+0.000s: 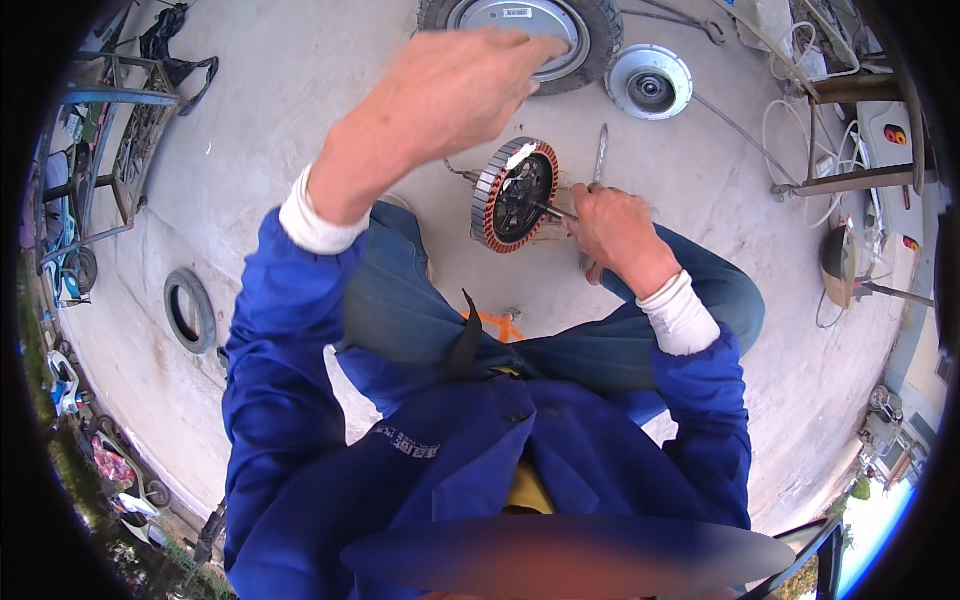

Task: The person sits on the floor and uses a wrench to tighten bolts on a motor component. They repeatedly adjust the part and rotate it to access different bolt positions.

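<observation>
A motor stator (500, 200) with a ring of copper windings stands on edge between my knees. A white patch shows on its upper rim, and a short wire comes off its left side. My right hand (615, 228) is closed around the stator's dark axle (553, 210) at its right side. A slim metal rod (601, 155) runs up from beside that hand; whether the hand touches it I cannot tell. My left hand (465, 85) is raised, fingers stretched out, holding nothing visible. It partly covers a wheel with a black tyre (603, 40).
A round metal hub cover (650, 82) lies right of the wheel. Metal frames stand at left (120, 95) and right (860, 180). A loose tyre (190, 310) lies on the floor at left. An orange stand (490, 325) is between my legs.
</observation>
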`<state>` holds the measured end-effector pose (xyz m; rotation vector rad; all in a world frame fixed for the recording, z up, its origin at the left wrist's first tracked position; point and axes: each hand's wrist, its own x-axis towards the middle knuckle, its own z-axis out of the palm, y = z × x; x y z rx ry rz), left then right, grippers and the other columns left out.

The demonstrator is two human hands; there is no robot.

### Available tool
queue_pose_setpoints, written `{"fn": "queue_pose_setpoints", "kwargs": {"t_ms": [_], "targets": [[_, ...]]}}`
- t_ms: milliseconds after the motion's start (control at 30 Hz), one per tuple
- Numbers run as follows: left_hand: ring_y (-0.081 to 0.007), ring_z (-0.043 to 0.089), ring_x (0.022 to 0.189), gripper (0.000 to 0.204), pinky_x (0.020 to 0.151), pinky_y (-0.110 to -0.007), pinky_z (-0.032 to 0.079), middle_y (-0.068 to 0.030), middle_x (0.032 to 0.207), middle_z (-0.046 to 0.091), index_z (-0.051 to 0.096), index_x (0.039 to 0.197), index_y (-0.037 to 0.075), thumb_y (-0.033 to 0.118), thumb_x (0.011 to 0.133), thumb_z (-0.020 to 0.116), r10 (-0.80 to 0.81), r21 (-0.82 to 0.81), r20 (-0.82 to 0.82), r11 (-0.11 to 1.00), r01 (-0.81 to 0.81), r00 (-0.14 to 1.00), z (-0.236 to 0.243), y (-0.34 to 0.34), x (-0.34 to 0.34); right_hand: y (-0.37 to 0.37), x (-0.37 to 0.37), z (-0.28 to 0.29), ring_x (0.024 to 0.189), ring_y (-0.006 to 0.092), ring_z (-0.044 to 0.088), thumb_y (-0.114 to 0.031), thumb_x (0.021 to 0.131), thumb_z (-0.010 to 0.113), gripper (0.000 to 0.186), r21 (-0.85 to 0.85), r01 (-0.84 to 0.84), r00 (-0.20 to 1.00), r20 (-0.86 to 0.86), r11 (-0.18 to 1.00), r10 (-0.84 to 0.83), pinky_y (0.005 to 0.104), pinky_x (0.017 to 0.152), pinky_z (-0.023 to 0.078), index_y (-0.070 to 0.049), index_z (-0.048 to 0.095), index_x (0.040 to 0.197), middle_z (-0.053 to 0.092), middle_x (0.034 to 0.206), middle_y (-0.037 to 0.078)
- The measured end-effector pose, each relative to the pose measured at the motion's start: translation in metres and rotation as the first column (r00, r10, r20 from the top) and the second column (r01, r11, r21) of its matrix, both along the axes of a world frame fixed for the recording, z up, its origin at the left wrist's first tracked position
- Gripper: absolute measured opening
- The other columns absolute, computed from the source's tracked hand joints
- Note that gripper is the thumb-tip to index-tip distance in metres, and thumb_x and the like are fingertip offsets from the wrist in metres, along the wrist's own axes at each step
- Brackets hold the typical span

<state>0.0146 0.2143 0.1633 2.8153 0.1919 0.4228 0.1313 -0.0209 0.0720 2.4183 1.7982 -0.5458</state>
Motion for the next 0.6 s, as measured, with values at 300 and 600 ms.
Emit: {"fn": "queue_pose_setpoints", "kwargs": {"t_ms": [300,600], "targets": [[-0.0238,0.066,0.082,0.051,0.072,-0.035,0.056,-0.0093,0.090,0.065,0.065,0.124,-0.002,0.008,0.074,0.065,-0.025,-0.127,-0.134,0.992,0.008,0.991,-0.037,-0.007,-0.061,0.035,-0.013,-0.028,0.088,0.0343,0.072,-0.028,0.086,0.076,0.036,-0.138,-0.016,0.997,-0.075,0.990,0.006,0.0454,0.074,0.058,-0.003,0.061,0.107,0.070,0.097,0.017],[-0.0182,0.063,0.082,0.040,0.070,-0.030,0.053,-0.0044,0.087,0.062,0.070,0.117,0.001,0.013,0.079,0.067,-0.084,-0.266,-0.296,0.964,0.003,0.952,-0.063,0.019,-0.044,0.048,0.001,-0.064,0.076,0.0375,0.073,-0.032,0.088,0.075,0.037,-0.477,0.007,0.956,-0.254,0.879,-0.146,0.0474,0.066,0.059,-0.001,0.061,0.103,0.071,0.089,0.019]]}}
